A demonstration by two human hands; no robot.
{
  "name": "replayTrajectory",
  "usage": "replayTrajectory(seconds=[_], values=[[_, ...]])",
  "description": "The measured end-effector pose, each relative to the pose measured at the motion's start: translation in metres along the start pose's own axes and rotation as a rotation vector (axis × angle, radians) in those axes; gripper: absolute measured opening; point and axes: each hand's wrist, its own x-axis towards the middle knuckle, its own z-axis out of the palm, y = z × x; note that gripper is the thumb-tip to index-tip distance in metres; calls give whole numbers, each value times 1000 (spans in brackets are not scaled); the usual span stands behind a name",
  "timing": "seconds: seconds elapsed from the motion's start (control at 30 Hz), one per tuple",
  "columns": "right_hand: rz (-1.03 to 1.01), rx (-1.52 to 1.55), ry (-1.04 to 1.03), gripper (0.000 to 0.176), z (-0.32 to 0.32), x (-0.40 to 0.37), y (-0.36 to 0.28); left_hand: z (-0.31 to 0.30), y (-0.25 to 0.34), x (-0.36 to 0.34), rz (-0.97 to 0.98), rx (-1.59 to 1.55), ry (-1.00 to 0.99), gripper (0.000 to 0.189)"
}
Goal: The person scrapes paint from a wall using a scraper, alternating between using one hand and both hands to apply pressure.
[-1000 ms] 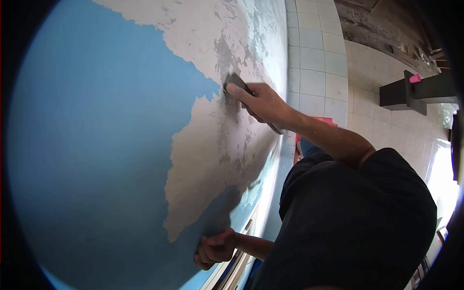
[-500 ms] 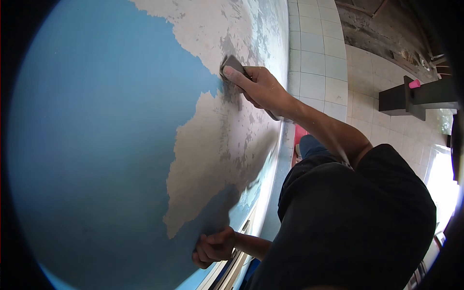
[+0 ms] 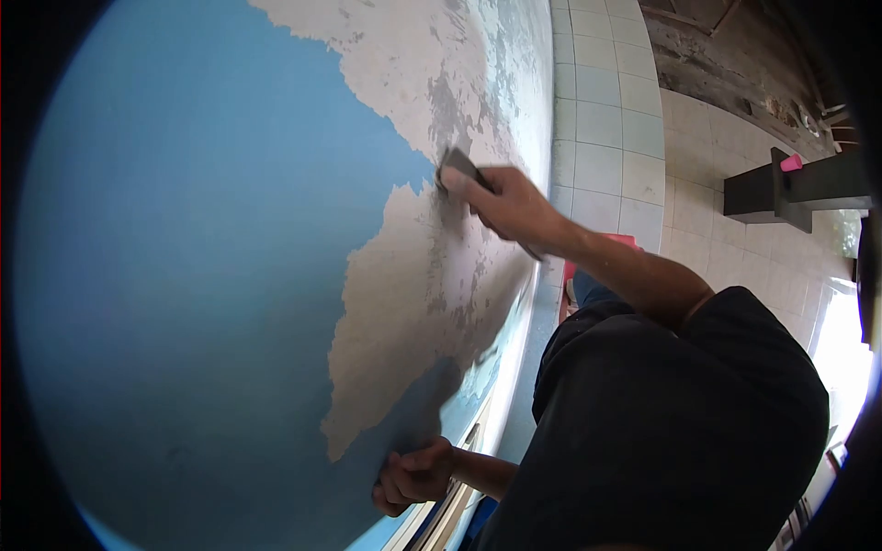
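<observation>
My right hand [image 3: 510, 207] grips a flat grey tool [image 3: 465, 163] and presses it against the wall [image 3: 211, 211], its thumb on the near face. Around the tool, pale pinkish-white patches with grey smears border the blue paint. The tool's other end shows under the wrist; the palm side is hidden. My left hand [image 3: 413, 474] is in shadow at the bottom, fingers curled in beside the blue surface. Nothing shows in it, and I cannot tell whether it touches the wall.
Pale tiles [image 3: 597, 124] run along the foot of the wall. A dark bench-like structure [image 3: 753, 188] with a pink cup [image 3: 791, 163] stands at the right. Something red [image 3: 620, 241] is partly hidden behind my right forearm. Light-coloured strips [image 3: 450, 519] lie near my left wrist.
My right hand and the grey tool have moved down and slightly right in the view, along the wall. The whole view has shifted a little; my left hand keeps its curled shape.
</observation>
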Motion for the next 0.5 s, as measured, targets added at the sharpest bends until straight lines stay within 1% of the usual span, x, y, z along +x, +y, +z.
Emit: replayTrajectory(seconds=[0.07, 0.13, 0.23, 0.33, 0.37, 0.47, 0.5], values=[[-18, -4, 11, 68, -4, -1, -24, -2, -1, -3, 0, 23, -15, 19], [-23, -11, 36, 67, -1, -3, -27, -2, -1, -4, -1, 18, -16, 19], [107, -16, 40, 66, 3, -9, -11, 2, -2, -2, -6, -16, 12, 19], [17, -13, 82, 64, 2, 1, -14, -2, -2, -4, -9, -15, 1, 20], [-38, -12, 58, 59, 0, 4, -14, -1, -2, -5, -13, -1, 2, 20], [-94, -31, 91, 60, 3, 1, -1, -4, -2, -6, -16, 2, -15, 19], [-42, -56, 84, 61, 3, -3, -2, -1, -2, -5, -14, -2, -14, 19]])
